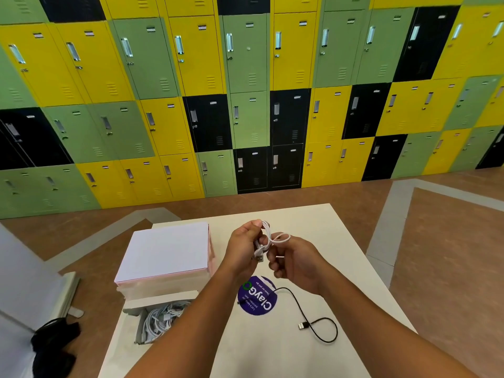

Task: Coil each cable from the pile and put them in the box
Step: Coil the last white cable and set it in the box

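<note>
Locker hall of a communal kind, as in a school, campus or shared workplace. Whole far wall taken up by stacked metal lockers (251, 55) in yellow, green and black, each door with handle, lock, label slot and vent slits. Brown floor (450, 241) with grey inlaid bands. Plain white worktop (341, 241) standing out in the open.

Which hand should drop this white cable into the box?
Left, likely. The left hand grips the white cable bundle, and the box sits on that side; the right hand only holds a loop.
</note>
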### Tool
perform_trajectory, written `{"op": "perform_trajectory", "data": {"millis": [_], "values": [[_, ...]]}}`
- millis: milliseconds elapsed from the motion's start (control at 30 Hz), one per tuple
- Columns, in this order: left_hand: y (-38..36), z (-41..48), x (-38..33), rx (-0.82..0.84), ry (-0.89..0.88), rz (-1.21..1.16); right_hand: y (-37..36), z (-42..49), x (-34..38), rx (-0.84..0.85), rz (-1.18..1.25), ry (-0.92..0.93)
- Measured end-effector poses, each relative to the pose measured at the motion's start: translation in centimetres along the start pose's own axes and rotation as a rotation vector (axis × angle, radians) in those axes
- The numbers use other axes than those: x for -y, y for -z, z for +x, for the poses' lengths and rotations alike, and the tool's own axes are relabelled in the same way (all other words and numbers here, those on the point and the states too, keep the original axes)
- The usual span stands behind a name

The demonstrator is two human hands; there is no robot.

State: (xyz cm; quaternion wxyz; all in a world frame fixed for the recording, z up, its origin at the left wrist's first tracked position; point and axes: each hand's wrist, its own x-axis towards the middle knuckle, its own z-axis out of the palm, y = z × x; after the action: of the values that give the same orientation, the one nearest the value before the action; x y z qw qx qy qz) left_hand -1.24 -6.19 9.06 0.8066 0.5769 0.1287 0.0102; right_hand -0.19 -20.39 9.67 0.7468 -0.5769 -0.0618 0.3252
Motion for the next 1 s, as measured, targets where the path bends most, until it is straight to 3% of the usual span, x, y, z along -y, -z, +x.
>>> {"op": "perform_trajectory", "data": {"millis": [267, 467, 667, 867, 1000], "values": [[-0.7, -0.4, 0.6, 0.019, -0.074, 0.089, -0.1, 0.8, -0.9, -0.064, -0.131, 0.026], [-0.5, 0.4, 1.4, -0.148, -0.13, 0.185, -0.2, 0.3, -0.7, -0.093, -0.185, 0.004], [0.5, 2.0, -0.4, -0.338, -0.111, 0.01, 0.8, -1.0, -3.2, 0.11, -0.514, -0.238], [0.3, 1.8, 0.3, -0.359, -0.088, -0.117, 0.4, -0.5, -3.0, 0.128, -0.781, -0.214], [-0.1, 1.7, 0.6, -0.365, -0.101, -0.038, -0.1, -0.3, -2.4, 0.091, -0.758, -0.135]]}}
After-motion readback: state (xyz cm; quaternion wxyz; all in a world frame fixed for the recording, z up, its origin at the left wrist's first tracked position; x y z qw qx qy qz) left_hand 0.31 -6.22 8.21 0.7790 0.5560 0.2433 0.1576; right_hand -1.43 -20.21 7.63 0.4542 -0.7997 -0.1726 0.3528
